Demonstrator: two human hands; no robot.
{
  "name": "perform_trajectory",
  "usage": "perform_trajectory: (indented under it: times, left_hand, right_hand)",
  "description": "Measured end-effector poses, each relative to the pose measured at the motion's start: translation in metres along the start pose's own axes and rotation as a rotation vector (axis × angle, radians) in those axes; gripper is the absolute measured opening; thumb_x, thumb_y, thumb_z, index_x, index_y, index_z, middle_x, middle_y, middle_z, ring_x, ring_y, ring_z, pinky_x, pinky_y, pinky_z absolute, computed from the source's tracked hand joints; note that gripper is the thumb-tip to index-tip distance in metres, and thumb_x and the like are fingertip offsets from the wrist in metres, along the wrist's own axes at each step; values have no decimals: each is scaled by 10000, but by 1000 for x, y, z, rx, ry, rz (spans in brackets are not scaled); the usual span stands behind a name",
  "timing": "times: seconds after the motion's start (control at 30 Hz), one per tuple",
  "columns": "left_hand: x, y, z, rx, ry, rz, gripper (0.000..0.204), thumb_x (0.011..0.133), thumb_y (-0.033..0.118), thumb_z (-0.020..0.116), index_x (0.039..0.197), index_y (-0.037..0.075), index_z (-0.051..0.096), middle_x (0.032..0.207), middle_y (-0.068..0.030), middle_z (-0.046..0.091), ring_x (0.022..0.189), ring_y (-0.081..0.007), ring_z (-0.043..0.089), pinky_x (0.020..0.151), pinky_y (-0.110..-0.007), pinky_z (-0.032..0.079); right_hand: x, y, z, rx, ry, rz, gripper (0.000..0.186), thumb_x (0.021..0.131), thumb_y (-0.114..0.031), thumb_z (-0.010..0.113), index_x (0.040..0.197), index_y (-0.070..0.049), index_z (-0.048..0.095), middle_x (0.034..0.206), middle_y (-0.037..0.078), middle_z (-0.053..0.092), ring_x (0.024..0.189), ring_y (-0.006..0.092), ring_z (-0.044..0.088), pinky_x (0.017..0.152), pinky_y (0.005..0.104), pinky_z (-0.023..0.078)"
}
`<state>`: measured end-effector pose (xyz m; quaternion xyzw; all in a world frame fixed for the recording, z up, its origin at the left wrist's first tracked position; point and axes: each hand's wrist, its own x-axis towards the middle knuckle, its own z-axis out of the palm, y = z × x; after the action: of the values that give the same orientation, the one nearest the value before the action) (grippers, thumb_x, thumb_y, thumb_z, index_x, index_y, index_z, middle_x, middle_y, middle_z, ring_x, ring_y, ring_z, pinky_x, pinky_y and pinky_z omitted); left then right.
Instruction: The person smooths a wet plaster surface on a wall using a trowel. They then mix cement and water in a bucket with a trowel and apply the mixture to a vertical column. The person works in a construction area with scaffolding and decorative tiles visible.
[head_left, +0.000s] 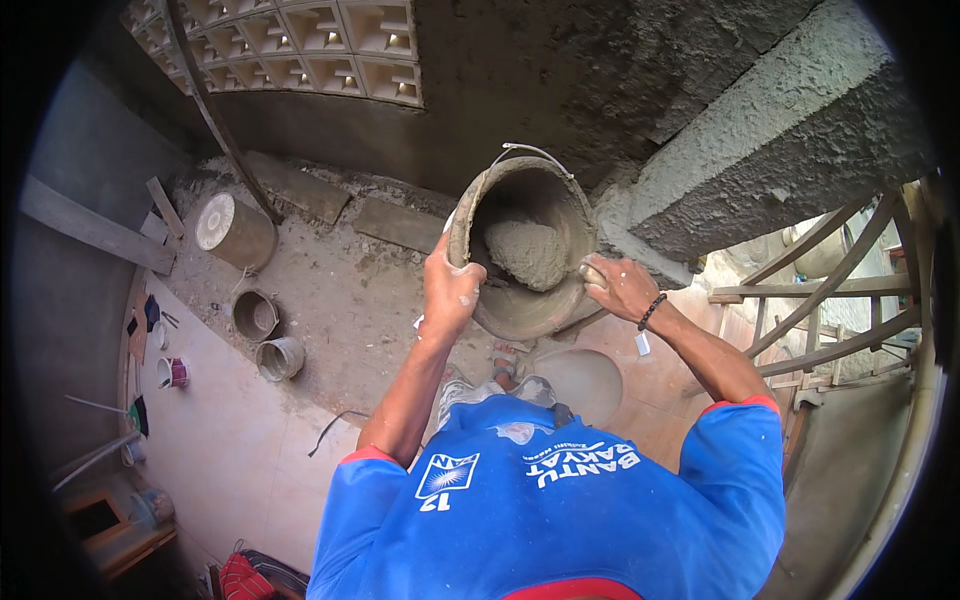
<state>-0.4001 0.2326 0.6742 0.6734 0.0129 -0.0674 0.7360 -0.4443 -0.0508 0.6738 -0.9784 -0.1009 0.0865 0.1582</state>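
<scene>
A large mortar-caked bucket (535, 318) is in front of me, its mouth tilted toward me and its thin wire handle standing up at the far rim. Inside lies a lump of wet grey mortar (527, 254). My left hand (449, 285) is closed on the bucket's left rim, with pale smears on the fingers. At the right rim, my right hand (620, 287) is closed too; a small rounded piece shows by its thumb, too unclear to name. A dark bead bracelet (652, 311) with a white tag circles the right wrist.
A rough plastered beam (740, 150) juts in at upper right, beside wooden poles (830, 285). On the left floor stand an upturned bucket (237, 232) and two small pails (255, 314), (280, 358). Planks (400, 224) lie along the wall below vent blocks (330, 45). A grey wet patch (572, 385) spreads near my feet.
</scene>
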Motion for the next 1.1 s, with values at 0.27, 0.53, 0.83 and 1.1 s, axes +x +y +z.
perform_trajectory:
  times: [0.27, 0.53, 0.83, 1.1]
  left_hand:
    - [8, -15, 8, 20, 21, 4, 607, 632, -36, 508, 1237, -65, 549, 959, -67, 622, 805, -136, 549, 738, -249, 455]
    - [-5, -51, -14, 29, 152, -76, 585, 640, -54, 494, 1221, -72, 551, 998, -88, 631, 874, -162, 570, 804, -256, 452]
    - [-15, -92, -15, 47, 177, -121, 613, 657, -77, 494, 1269, -62, 531, 1000, -76, 626, 839, -146, 553, 760, -250, 449]
    - [-13, -62, 3, 93, 117, -80, 614, 660, -61, 508, 1274, -50, 537, 1051, -103, 645, 919, -182, 591, 834, -268, 457]
  right_hand:
    - [-7, -20, -80, 166, -70, 23, 391, 767, -222, 685, 1084, -32, 557, 878, 233, 660, 821, 433, 639, 719, 475, 501]
    - [11, -21, -185, 195, -322, -86, 426, 798, -332, 703, 1077, -14, 656, 886, 147, 667, 799, 276, 658, 707, 402, 502]
    - [79, 114, -285, -760, 298, 343, 290, 900, -224, 528, 916, 45, 636, 825, 273, 654, 828, 428, 650, 745, 506, 513]
    - [11, 63, -205, -9, -44, 246, 422, 793, -235, 634, 1129, 17, 594, 940, 191, 643, 823, 322, 639, 770, 400, 498]
